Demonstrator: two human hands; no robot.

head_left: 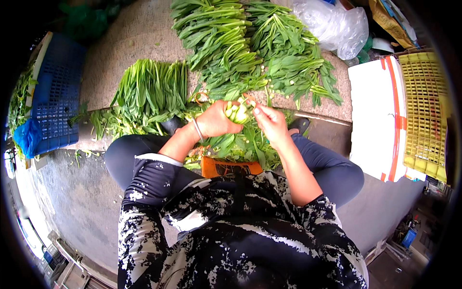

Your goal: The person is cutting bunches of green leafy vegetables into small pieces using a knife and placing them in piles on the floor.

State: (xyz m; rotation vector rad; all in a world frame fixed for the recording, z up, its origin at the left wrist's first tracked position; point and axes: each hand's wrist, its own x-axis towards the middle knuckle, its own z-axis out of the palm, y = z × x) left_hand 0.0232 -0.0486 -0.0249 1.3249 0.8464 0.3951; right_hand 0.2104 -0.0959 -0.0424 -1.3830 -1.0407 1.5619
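My left hand (pixel 216 120), with a metal bangle on the wrist, grips a small bundle of green vegetable stems (pixel 237 112), cut ends up. My right hand (pixel 271 122) pinches the same bundle from the right, fingertips at its top, where a thin orange band (pixel 249 98) curls. Beneath both hands lies a heap of loose leafy greens (pixel 240 147) between my knees. An orange tray edge (pixel 231 168) shows in front of my lap.
Piles of leafy greens lie on the concrete step ahead: one at left (pixel 149 94), larger ones at centre and right (pixel 260 45). A blue crate (pixel 55 94) stands left, a white foam box (pixel 373 115) and yellow crate (pixel 426 111) right, a clear plastic bag (pixel 337 26) behind.
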